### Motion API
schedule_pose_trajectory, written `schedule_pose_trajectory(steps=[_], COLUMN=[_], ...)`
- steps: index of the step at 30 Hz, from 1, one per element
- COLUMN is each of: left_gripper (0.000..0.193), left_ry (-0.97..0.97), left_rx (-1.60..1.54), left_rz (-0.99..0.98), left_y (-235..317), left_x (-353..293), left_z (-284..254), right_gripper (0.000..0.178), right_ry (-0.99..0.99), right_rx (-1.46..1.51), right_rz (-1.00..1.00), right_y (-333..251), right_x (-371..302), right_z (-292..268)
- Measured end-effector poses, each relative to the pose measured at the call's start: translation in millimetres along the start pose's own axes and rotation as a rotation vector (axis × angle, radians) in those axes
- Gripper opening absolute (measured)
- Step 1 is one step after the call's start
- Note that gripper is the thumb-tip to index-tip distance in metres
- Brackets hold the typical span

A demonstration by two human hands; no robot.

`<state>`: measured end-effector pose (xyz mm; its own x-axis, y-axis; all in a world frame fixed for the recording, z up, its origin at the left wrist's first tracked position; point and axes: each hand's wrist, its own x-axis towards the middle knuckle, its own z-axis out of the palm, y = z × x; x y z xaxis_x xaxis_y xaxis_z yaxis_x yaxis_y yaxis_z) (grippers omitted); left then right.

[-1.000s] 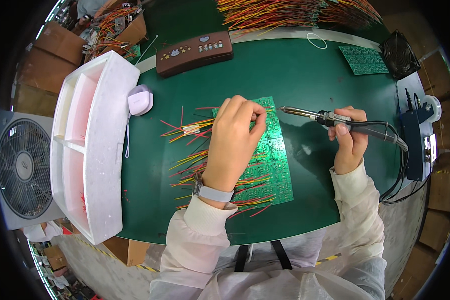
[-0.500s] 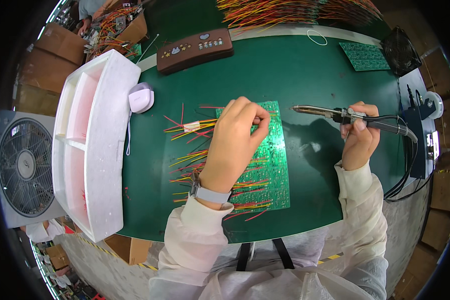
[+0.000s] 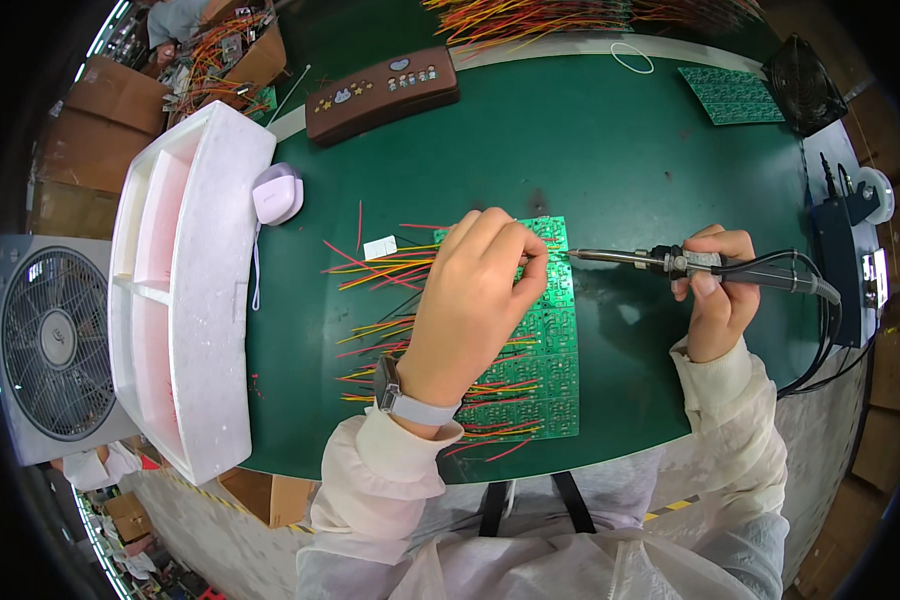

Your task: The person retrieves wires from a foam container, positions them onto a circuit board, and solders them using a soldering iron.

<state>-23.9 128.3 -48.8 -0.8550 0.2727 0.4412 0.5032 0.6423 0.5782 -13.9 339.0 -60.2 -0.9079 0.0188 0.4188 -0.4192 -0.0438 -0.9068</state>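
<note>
My right hand (image 3: pixel 720 290) grips a soldering iron (image 3: pixel 670 261) like a pen, its tip pointing left at the upper right edge of a green circuit board (image 3: pixel 560 345). Over the board's upper part, my left hand (image 3: pixel 480 285) is closed in a pinch. Its fingers hide whatever is between them. Red, yellow and black wires (image 3: pixel 390 268) run under that hand, their loose ends sticking out left of the board. More wires (image 3: pixel 500 390) lie across its lower rows. Beside the upper wires rests a small white rectangular piece (image 3: pixel 380 248).
A white foam tray with compartments (image 3: pixel 232 300) stands left, next to a lilac case (image 3: pixel 277 195). Behind are a brown pencil case (image 3: pixel 382 95) and bundled wires (image 3: pixel 530 22). At right are another circuit board (image 3: pixel 730 97), a small black fan (image 3: pixel 806 85) and the iron's cables (image 3: pixel 825 340).
The soldering iron has moved left and down, bringing its tip to the board's edge. My left hand stays pinched over the board. The white piece now lies more clear of the wires.
</note>
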Motion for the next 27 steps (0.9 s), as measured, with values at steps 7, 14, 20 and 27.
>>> schedule_pose_trajectory(steps=[7, 14, 20, 27], left_gripper=[0.016, 0.017, 0.017, 0.017], left_ry=[0.021, 0.034, 0.038, 0.042], left_rx=[-0.026, -0.025, 0.012, 0.032], left_rz=[0.003, 0.018, 0.037, 0.049], left_y=[-4.2, -4.6, -2.6, -3.2], left_x=[-1.3, -1.3, -2.8, -1.5], left_z=[1.8, 3.5, 2.9, 3.3], right_gripper=[0.024, 0.025, 0.025, 0.025], right_ry=[-0.021, -0.028, -0.040, -0.033], right_rx=[0.005, -0.008, -0.013, -0.011], right_rz=[0.015, 0.012, 0.010, 0.008], right_y=[2.4, 3.6, 3.1, 2.1], right_x=[1.0, 1.1, -0.3, 1.4], right_z=[2.5, 1.0, 0.4, 1.1])
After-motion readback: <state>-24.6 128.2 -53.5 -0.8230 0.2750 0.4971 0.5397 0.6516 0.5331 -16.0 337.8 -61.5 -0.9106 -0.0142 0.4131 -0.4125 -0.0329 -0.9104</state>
